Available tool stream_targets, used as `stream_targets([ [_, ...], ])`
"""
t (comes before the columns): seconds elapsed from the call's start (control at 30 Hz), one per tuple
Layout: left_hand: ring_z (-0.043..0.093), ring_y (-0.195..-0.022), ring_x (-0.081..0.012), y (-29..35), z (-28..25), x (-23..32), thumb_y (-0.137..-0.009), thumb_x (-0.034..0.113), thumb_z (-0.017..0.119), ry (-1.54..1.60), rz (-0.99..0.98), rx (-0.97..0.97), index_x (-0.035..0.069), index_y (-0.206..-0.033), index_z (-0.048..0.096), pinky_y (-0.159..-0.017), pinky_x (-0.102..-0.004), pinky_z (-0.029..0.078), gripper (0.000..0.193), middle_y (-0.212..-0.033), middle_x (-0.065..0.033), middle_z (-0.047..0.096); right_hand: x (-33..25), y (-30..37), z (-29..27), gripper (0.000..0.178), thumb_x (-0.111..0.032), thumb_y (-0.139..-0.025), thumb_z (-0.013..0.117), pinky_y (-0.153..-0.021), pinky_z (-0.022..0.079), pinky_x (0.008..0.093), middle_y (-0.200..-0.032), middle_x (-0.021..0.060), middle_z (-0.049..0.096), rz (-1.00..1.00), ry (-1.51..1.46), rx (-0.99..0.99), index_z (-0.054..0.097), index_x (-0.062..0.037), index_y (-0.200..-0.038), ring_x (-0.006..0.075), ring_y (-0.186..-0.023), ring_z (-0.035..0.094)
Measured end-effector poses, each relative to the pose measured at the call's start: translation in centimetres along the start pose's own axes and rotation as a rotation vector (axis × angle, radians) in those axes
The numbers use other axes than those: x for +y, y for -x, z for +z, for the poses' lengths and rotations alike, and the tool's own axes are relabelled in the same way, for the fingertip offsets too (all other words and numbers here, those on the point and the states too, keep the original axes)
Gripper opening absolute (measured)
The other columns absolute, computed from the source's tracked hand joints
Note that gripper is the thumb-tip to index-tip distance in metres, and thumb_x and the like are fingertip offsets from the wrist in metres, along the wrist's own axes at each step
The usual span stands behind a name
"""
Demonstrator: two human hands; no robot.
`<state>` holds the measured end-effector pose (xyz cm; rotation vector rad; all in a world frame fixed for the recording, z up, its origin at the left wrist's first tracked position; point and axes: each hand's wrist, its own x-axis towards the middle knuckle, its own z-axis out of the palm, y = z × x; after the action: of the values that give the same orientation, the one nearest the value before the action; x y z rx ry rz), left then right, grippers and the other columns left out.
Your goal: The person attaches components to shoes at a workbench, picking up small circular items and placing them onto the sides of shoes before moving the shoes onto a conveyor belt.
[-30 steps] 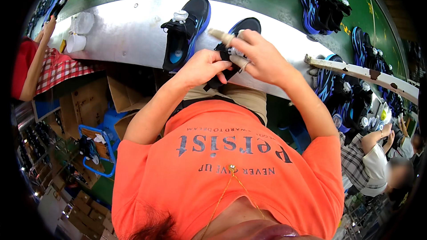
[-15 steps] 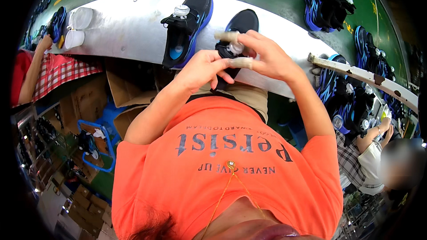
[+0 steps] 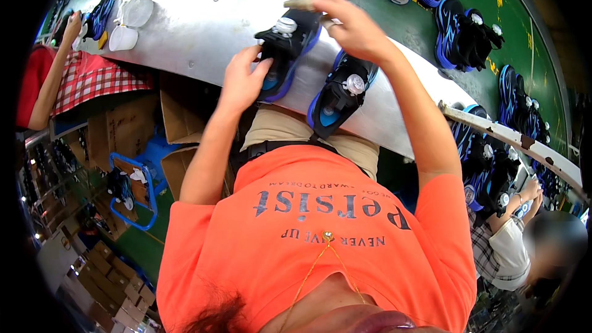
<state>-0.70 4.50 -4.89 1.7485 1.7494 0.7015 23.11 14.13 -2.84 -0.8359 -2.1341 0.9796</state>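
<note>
Two black sneakers with blue-purple soles and round lacing dials lie before me on a metal bench (image 3: 185,24). My left hand (image 3: 244,80) grips the collar side of the left sneaker (image 3: 288,46), thumb and fingers at its opening. At this shoe's toe is my right hand (image 3: 351,28), index finger stretched over the tip in a pale finger cover; its thumb is hidden. The right sneaker (image 3: 342,95) sits untouched beside it, heel at the bench's near edge, its clear dial (image 3: 354,84) facing up. The left shoe's dial (image 3: 285,26) is white.
Beyond the bench, several similar sneakers (image 3: 453,34) stand on a green surface. A chipped white rail (image 3: 512,132) crosses at right. Clear plastic tubs (image 3: 124,38) sit at left, near a co-worker's arm (image 3: 52,80). Another person (image 3: 509,234) works at right. Cardboard boxes (image 3: 123,135) are below.
Both hands have left the right sneaker, which now lies nearer me. They have moved onto the left sneaker, which has come slightly toward me. The whole view has shifted a little.
</note>
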Motion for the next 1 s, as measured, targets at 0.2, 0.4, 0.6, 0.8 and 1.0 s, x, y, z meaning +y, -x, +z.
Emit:
stream_targets([
  [0.2,0.062,-0.094,-0.0347,0.9,-0.4,0.4,-0.085,0.011,0.06,0.173,-0.056,-0.096,-0.001,-0.104,0.065,-0.082,-0.0378,0.047,0.023,-0.097,-0.0196,0.065,-2.1,1.8,1.4,0.051,-0.002,-0.072,0.059,-0.092,0.044,0.0401,-0.116,0.0152,0.054,0.088,-0.094,-0.372,0.054,-0.0073,-0.123,0.0351,-0.111,0.052],
  [0.4,0.061,-0.09,-0.0331,0.3,0.8,0.6,-0.084,0.011,0.06,0.173,-0.067,-0.079,-0.001,-0.101,0.065,-0.08,-0.0372,0.047,0.021,-0.094,-0.0169,0.065,-2.5,0.4,2.1,0.056,-0.013,-0.069,0.074,-0.087,0.045,0.0374,-0.106,0.0102,0.056,0.117,-0.002,-0.235,0.058,-0.0129,-0.123,0.0311,-0.102,0.054],
  [0.6,0.066,-0.082,-0.0206,-0.1,1.1,0.6,-0.087,0.012,0.06,0.354,-0.189,-0.032,0.0,-0.1,0.067,-0.074,-0.0312,0.05,0.019,-0.087,-0.0146,0.069,-4.6,1.6,2.1,0.05,-0.012,-0.065,0.075,-0.076,0.046,0.0397,-0.098,0.0101,0.052,-0.115,0.431,-0.312,0.06,-0.0151,-0.112,0.0308,-0.096,0.053],
  [0.8,0.064,-0.078,-0.017,0.1,1.5,1.2,-0.086,0.01,0.061,0.368,-0.201,0.005,0.001,-0.099,0.066,-0.073,-0.0305,0.049,0.017,-0.084,-0.0124,0.068,-3.3,1.8,2.6,0.05,-0.019,-0.07,0.078,-0.08,0.047,0.038,-0.099,0.0114,0.049,0.107,0.089,-0.192,0.06,-0.0144,-0.116,0.0299,-0.097,0.055],
  [1.0,0.06,-0.071,-0.0141,0.7,1.5,1.3,-0.087,0.016,0.063,0.394,-0.214,0.059,0.0,-0.096,0.066,-0.068,-0.0291,0.048,0.018,-0.077,-0.0088,0.066,-5.9,1.2,2.8,0.04,-0.011,-0.072,0.073,-0.064,0.048,0.0393,-0.087,0.0093,0.054,0.055,0.472,-0.43,0.057,-0.0141,-0.108,0.0294,-0.08,0.06],
])
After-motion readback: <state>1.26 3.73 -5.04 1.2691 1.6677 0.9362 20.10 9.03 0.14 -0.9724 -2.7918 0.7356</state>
